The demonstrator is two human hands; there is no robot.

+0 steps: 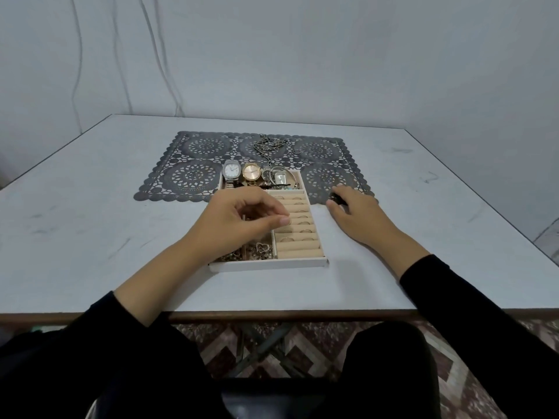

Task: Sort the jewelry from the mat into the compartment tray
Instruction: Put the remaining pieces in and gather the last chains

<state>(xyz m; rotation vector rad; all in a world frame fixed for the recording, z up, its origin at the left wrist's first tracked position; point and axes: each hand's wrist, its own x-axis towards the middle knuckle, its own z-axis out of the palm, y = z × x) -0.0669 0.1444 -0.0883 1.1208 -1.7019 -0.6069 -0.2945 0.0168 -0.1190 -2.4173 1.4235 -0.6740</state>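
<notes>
Whether curled left hand (242, 219) over the ridged tray (269, 265) or right hand (357, 216) by lacy mat (193, 176) holds anything is unclear.

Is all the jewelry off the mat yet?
No, a chain and a ring lie on the mat beyond the tray.

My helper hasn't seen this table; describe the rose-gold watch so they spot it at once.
On the white table, a compartment tray overlaps the near edge of a dark lace mat. Its far compartment holds three watches in a row. The rose-gold watch is the middle one, round-faced, between a silver white-dialled watch on the left and a small rectangular watch on the right.
</notes>
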